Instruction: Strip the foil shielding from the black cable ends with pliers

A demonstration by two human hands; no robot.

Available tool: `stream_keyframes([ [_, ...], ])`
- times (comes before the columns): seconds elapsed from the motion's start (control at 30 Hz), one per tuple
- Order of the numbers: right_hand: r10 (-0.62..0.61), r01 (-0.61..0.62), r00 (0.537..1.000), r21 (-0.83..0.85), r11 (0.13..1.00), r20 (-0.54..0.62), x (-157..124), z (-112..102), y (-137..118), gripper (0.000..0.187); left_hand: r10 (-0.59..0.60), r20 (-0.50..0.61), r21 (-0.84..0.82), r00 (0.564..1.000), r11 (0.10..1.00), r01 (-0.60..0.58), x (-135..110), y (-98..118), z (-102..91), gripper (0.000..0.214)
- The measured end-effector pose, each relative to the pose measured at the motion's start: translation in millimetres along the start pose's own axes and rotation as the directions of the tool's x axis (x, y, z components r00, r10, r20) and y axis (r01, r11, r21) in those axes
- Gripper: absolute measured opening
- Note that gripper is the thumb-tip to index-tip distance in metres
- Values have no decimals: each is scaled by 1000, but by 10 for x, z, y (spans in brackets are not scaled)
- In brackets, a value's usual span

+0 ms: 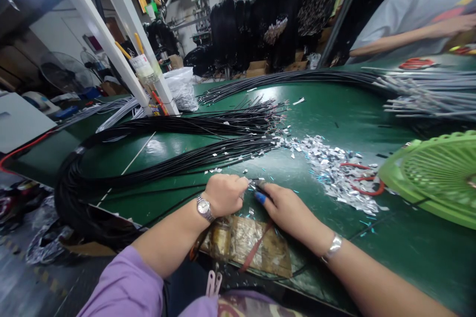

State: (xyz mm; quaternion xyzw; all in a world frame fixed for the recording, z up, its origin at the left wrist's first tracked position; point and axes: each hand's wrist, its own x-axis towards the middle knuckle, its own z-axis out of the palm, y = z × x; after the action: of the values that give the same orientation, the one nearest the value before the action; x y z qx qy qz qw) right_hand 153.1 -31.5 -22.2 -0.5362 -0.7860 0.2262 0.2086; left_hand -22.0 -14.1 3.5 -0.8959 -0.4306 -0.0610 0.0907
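My left hand, with a watch on the wrist, is closed around a thin black cable that comes in from the left. Opposite it, my right hand is pinched at the cable's end, its fingertips almost meeting the left ones. Blue tape wraps one right fingertip. What exactly the right fingers grip is too small to make out. Just beyond the hands lies a bundle of black cables, its ends toward the scraps. A worn cardboard piece with tape sits below my hands.
A heap of silvery foil scraps covers the table's right middle, with red-handled scissors in it. A green fan stands at right. Grey cables lie behind it, near another person. White posts rise at left.
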Motion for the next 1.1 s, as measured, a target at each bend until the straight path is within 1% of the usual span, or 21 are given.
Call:
stream_keyframes([
  [0.1, -21, 21, 1000, 55, 998, -13, 4, -13, 23, 24, 6, -13, -5, 1000, 1000, -6, -7, -9, 15, 14],
  [0.2, -31, 41, 998, 173, 984, -61, 25, -41, 70, 23, -2, -58, -28, 998, 1000, 1, -14, -27, 43, 12],
  [0.3, 27, 16, 990, 304, 953, -137, 58, -71, 123, 22, -26, -114, -70, 993, 997, 18, -21, -48, 72, 10],
  [0.37, 94, -21, 984, 423, 906, -152, 76, -83, 140, 25, -38, -141, -92, 989, 995, 25, -25, -54, 84, 11],
  [0.47, 164, -82, 984, 631, 772, -73, 86, -76, 123, 28, -45, -155, -107, 987, 994, 28, -29, -44, 88, 11],
  [0.53, 192, -121, 981, 712, 692, -20, 85, -55, 98, 33, -43, -141, -122, 989, 992, 26, -27, -29, 81, 10],
  [0.6, 212, -140, 977, 747, 650, -1, 86, -30, 82, 37, -46, -104, -154, 994, 988, 30, -19, -18, 66, 10],
  [0.67, 202, -118, 979, 750, 651, -21, 91, -15, 83, 39, -64, -45, -232, 997, 971, 51, -4, -20, 42, 11],
  [0.7, 180, -89, 983, 736, 671, -45, 93, -14, 89, 39, -75, -3, -299, 997, 952, 70, 6, -28, 29, 12],
  [0.73, 147, -50, 986, 712, 701, -75, 94, -18, 98, 38, -81, 56, -392, 995, 915, 97, 18, -40, 16, 14],
  [0.77, 106, -6, 989, 679, 734, -105, 94, -25, 106, 37, -82, 140, -508, 987, 850, 143, 31, -55, 5, 18],
  [0.8, 62, 39, 989, 643, 765, -133, 91, -36, 112, 36, -69, 245, -625, 967, 751, 212, 46, -72, -4, 21],
  [0.83, 21, 79, 988, 610, 788, -155, 88, -47, 115, 34, -36, 358, -720, 933, 625, 301, 61, -89, -9, 25],
  [0.87, -15, 114, 985, 585, 803, -172, 83, -59, 115, 33, 17, 462, -777, 886, 489, 396, 76, -104, -12, 28],
  [0.9, -41, 138, 983, 569, 811, -180, 78, -70, 110, 33, 78, 542, -797, 836, 361, 484, 91, -116, -11, 31],
  [0.93, -57, 153, 981, 562, 813, -183, 73, -79, 103, 32, 131, 592, -795, 795, 254, 550, 106, -125, -8, 32],
  [0.97, -64, 158, 981, 565, 810, -183, 68, -85, 94, 32, 167, 614, -788, 771, 172, 591, 119, -130, -4, 33],
  [1.0, -61, 156, 981, 573, 805, -182, 65, -89, 85, 32, 179, 617, -786, 766, 107, 608, 131, -132, 1, 34],
  [1.03, -49, 147, 982, 586, 797, -180, 62, -89, 76, 32, 162, 611, -789, 774, 57, 611, 139, -130, 6, 33],
  [1.07, -30, 131, 984, 601, 788, -175, 62, -86, 70, 33, 123, 603, -796, 788, 25, 605, 145, -126, 12, 32],
  [1.1, -1, 107, 986, 621, 776, -169, 62, -81, 65, 34, 65, 594, -804, 802, 18, 594, 146, -120, 17, 30],
])
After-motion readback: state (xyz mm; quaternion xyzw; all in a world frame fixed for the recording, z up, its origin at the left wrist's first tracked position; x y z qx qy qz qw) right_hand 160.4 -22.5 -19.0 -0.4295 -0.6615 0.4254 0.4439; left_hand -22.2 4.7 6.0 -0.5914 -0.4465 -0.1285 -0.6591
